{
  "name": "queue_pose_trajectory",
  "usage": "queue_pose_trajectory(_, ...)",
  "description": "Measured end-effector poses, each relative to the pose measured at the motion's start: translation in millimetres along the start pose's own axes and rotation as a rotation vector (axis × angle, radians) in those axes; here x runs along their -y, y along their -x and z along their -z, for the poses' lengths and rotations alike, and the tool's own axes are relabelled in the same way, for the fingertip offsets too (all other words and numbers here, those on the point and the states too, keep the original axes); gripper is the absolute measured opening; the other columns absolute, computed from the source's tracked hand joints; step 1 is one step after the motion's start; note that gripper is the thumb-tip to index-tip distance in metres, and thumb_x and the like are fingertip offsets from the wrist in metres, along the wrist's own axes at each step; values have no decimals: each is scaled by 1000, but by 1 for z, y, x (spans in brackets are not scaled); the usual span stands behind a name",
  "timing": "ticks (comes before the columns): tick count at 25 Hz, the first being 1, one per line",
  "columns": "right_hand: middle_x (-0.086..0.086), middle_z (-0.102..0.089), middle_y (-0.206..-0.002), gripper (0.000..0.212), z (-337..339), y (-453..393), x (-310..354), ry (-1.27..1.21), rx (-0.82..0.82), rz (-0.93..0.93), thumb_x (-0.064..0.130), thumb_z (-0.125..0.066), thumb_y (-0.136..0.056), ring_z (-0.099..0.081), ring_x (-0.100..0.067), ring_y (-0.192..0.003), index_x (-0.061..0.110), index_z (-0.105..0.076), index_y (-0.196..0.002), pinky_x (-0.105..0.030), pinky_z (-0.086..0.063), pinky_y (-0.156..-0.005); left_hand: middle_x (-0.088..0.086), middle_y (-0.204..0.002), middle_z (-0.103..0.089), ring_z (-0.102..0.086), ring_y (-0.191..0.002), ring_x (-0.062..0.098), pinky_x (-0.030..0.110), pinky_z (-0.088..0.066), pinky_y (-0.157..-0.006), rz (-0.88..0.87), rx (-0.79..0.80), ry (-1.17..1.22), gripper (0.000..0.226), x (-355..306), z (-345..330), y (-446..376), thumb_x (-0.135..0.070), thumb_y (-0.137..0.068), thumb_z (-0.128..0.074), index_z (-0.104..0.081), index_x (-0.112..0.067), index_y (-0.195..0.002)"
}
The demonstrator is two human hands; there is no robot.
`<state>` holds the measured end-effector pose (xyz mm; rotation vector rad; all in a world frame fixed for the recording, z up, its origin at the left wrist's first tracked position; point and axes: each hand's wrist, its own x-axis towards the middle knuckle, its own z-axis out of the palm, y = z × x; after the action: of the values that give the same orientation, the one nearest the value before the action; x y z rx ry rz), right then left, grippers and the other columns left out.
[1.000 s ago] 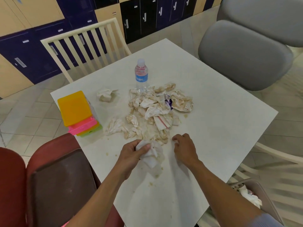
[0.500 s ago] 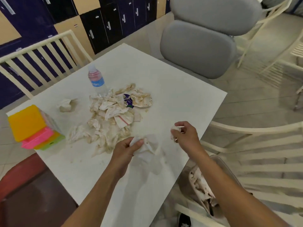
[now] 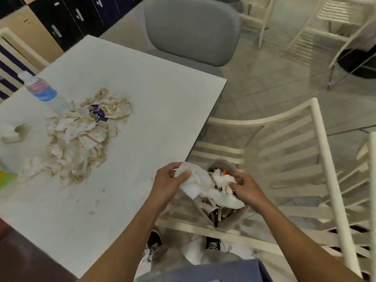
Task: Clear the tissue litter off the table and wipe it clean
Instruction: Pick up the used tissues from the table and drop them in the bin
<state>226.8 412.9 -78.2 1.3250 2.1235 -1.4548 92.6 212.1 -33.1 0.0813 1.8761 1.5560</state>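
A heap of stained, crumpled tissues (image 3: 81,135) lies on the white table (image 3: 152,110), with a lone tissue wad (image 3: 12,133) at the far left. My left hand (image 3: 168,180) grips a white tissue wad (image 3: 193,182) just past the table's right edge, above a small bin (image 3: 223,220) stuffed with used tissues. Over the same bin, my right hand (image 3: 246,188) hangs with curled fingers touching the tissues in it; whether it holds a piece I cannot tell. Small crumbs and smears (image 3: 92,211) dot the table near me.
A water bottle (image 3: 40,90) stands behind the heap. The bin sits on a cream slatted chair (image 3: 284,151) beside the table. A grey padded chair (image 3: 191,29) is at the far side, more cream chairs at right, and a dark red seat (image 3: 24,255) at lower left.
Both hands have left the table top and moved right to the bin. The left hand carried its tissue wad along. My view swung right, so the coloured boxes are nearly out of frame.
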Motion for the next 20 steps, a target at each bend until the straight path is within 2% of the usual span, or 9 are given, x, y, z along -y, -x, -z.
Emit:
queue_pose_trajectory(2,-2,-60,-120,40,8,4,-12,-35,7,-27,29,-60,-88,-60,-21,-106,23,-54,-127,-39,-49,-93,-3,-97,-74,-70,-90,13,28,-57,-77,20,0,-89,17,14,-25,-2,-15,-83,-73,-70,-25,-97)
queue_pose_trajectory(5,-1,-65,-111,28,18,8,-21,-145,-22,-40,20,-61,-89,-63,-15,-92,20,-58,-117,-35,-52,-84,-8,-112,-69,-65,-101,6,25,-53,-88,79,134,-162,35,31,-51,-7,-14,-84,-70,-66,-32,-115)
queue_pose_trajectory(7,0,-63,-114,29,21,9,-19,-170,-35,-24,19,-61,-90,-63,-14,-91,19,-58,-119,-29,-50,-75,-17,-120,-63,-59,-110,1,23,-47,-94,96,225,-248,49,37,-59,-9,-22,-80,-71,-59,-43,-123)
queue_pose_trajectory(8,-1,-62,-114,29,21,10,-15,-170,-41,-14,20,-61,-90,-63,-14,-92,20,-59,-119,-29,-51,-75,-17,-123,-61,-58,-112,1,25,-47,-96,97,231,-288,54,38,-59,-9,-27,-78,-72,-57,-44,-126)
queue_pose_trajectory(10,-3,-63,-110,24,17,11,0,-164,-45,35,22,-61,-89,-63,-18,-92,24,-61,-113,-35,-52,-77,-13,-123,-62,-59,-110,2,26,-49,-95,93,185,-314,50,31,-53,-8,-26,-80,-71,-59,-37,-128)
queue_pose_trajectory(13,-1,-63,-94,16,2,13,36,-141,2,129,24,-60,-89,-58,-15,-75,29,-63,-104,-31,-47,-63,-9,-108,-67,-62,-98,4,20,-49,-80,92,54,-310,30,14,-29,-4,-26,-84,-69,-68,-29,-113)
queue_pose_trajectory(17,3,-62,-82,15,-46,17,106,-82,110,263,23,-57,-91,-59,-16,-71,24,-64,-104,-24,-46,-59,-4,-93,-71,-67,-87,10,31,-55,-84,45,-113,-225,15,-5,35,2,-23,-85,-67,-71,-30,-97)
queue_pose_trajectory(20,1,-63,-85,15,-93,13,155,-27,174,383,24,-60,-90,-60,-15,-73,24,-65,-104,-23,-44,-60,-2,-91,-71,-68,-83,11,31,-54,-81,34,-223,-202,13,-12,91,9,-21,-86,-66,-70,-30,-96)
